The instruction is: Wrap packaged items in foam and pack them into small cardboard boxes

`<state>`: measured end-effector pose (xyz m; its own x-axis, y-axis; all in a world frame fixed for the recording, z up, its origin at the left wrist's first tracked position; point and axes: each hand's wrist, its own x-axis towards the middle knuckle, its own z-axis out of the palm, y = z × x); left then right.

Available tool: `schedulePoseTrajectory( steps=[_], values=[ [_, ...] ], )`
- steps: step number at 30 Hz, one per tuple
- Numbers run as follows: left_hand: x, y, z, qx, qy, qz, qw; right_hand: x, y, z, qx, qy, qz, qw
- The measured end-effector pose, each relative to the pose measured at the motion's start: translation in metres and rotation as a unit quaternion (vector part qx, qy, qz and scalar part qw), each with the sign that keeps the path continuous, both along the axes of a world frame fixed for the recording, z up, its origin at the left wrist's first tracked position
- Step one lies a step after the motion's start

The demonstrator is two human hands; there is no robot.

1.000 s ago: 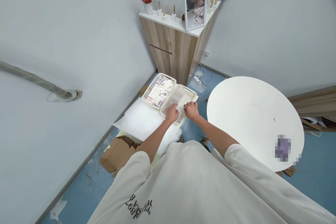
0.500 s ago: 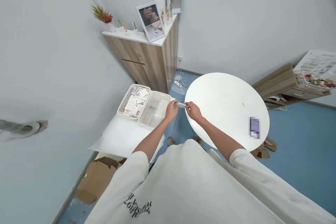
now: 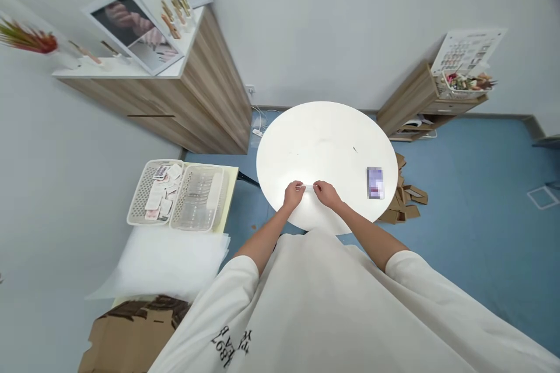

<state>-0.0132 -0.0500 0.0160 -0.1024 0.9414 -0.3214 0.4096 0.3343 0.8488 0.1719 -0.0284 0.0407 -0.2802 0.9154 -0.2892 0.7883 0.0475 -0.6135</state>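
A small, slim, clear plastic piece point(image 3: 308, 187) spans the gap between my hands, over the near part of the round white table point(image 3: 324, 128). My left hand point(image 3: 294, 194) pinches its left end, and my right hand point(image 3: 326, 193) pinches the right end. Against the white tabletop its exact kind is hard to make out. To the right on the same table lies a purple packet or phone-sized thing point(image 3: 375, 183), its surface blurred out.
On the left stand a white basket of small packets point(image 3: 149, 192) and a basket of clear plastic pieces point(image 3: 199, 198), beside white foam sheets point(image 3: 170, 262). A wooden cabinet point(image 3: 219, 81) is behind. Cardboard pieces point(image 3: 402, 198) lie on the floor right of the table.
My view and body have turned right, from beside the baskets toward the round table. Both hands have come over the tabletop, still holding the clear piece.
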Motion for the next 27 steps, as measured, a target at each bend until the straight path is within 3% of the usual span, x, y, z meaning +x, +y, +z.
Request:
schedulePoseTrajectory(
  steps=[4, 9, 21, 27],
  values=[
    [0.043, 0.004, -0.015, -0.038, 0.001, -0.005, 0.999, 0.04, 0.003, -0.017, -0.028, -0.022, -0.018, 0.999],
    [0.07, 0.009, -0.026, -0.07, 0.008, -0.026, 0.997, 0.067, 0.01, -0.029, -0.059, -0.044, -0.021, 0.997],
    [0.075, 0.017, -0.033, -0.107, -0.021, 0.007, 0.994, 0.077, 0.021, -0.032, -0.08, -0.057, 0.027, 0.995],
    [0.072, 0.016, -0.033, -0.141, -0.017, 0.012, 0.99, 0.074, 0.021, -0.027, -0.074, -0.13, 0.111, 0.983]
  ],
)
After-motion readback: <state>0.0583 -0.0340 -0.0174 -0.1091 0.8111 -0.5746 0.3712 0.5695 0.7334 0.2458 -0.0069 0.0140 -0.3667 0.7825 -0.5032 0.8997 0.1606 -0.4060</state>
